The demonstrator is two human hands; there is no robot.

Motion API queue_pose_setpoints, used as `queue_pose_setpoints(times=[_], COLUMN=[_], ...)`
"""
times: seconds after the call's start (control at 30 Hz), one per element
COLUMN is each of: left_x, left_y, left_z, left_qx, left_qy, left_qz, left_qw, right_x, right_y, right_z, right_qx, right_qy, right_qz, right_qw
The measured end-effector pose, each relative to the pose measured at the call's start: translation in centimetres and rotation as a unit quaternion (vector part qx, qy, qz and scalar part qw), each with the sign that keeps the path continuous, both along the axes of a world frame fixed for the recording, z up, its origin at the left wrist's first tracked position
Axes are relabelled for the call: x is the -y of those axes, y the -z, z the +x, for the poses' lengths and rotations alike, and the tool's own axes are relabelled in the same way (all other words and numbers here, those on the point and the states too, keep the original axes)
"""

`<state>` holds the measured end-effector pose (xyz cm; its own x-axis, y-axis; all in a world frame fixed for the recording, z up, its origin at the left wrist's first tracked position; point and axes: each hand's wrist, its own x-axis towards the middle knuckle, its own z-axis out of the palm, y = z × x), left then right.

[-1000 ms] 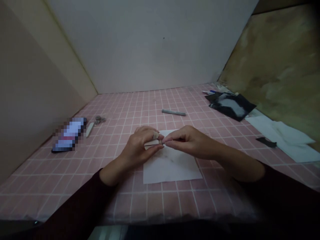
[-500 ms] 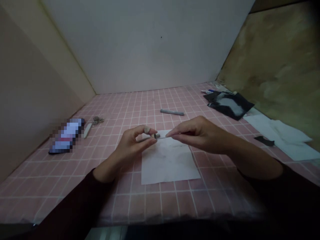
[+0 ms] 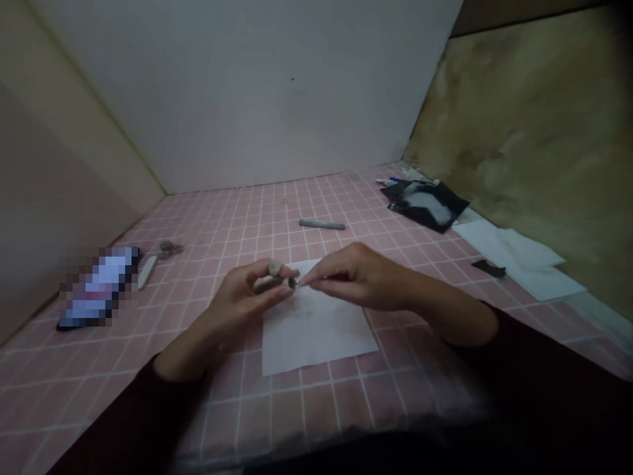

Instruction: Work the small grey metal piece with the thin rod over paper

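Pinching a slim grey stick [image 3: 271, 285] in my left hand [image 3: 242, 297], my right hand [image 3: 356, 277] nipping its far tip, both just over a white paper sheet [image 3: 316, 343].

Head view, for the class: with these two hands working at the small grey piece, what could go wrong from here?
The small grey cylinder rests only in the fingertips of the left hand, so it could slip and fall onto the white paper sheet. The covered fingertip may also dull the feel. The right hand pinches at its end, and a sharp tug might knock it loose.
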<state>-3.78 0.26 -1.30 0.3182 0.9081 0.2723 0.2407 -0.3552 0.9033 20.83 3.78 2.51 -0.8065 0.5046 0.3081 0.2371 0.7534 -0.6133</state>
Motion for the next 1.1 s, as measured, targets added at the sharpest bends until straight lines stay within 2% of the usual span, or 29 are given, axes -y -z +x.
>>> queue_pose_setpoints(times=[0.1, 0.27, 0.43, 0.6, 0.67, 0.77, 0.87, 0.97, 1.1], left_x=[-0.2, -0.1, -0.2, 0.0, 0.0, 0.0, 0.1, 0.2, 0.2], left_y=[0.0, 0.2, 0.1, 0.3, 0.3, 0.1, -0.2, -0.5, -0.6], left_z=[-0.1, 0.0, -0.1, 0.1, 0.0, 0.1, 0.2, 0.2, 0.3], left_qx=[-0.008, -0.009, -0.036, -0.034, -0.040, -0.049, -0.088, -0.131, -0.161], left_qy=[-0.015, 0.007, -0.035, 0.007, -0.014, -0.043, -0.024, -0.024, -0.050], left_qz=[0.037, 0.025, 0.077, 0.050, 0.068, 0.097, 0.118, 0.153, 0.219], left_qw=[0.999, 1.000, 0.996, 0.998, 0.997, 0.993, 0.989, 0.979, 0.961], right_x=[-0.2, -0.1, -0.2, -0.1, -0.4, -0.9, -1.2, -1.5, -1.5], right_y=[-0.3, 0.2, -0.1, 0.3, 0.2, 0.3, 1.0, 1.2, 1.0], right_z=[0.3, -0.3, -0.1, -0.4, -0.2, -0.1, -0.4, -0.3, -0.3], right_qx=[-0.007, -0.017, -0.029, -0.021, -0.023, -0.038, -0.059, -0.039, -0.050], right_qy=[0.016, 0.010, 0.010, 0.017, -0.007, 0.001, 0.004, -0.022, 0.013], right_qz=[-0.013, -0.045, -0.061, -0.096, -0.107, -0.136, -0.176, -0.205, -0.239], right_qw=[1.000, 0.999, 0.998, 0.995, 0.994, 0.990, 0.983, 0.978, 0.970])
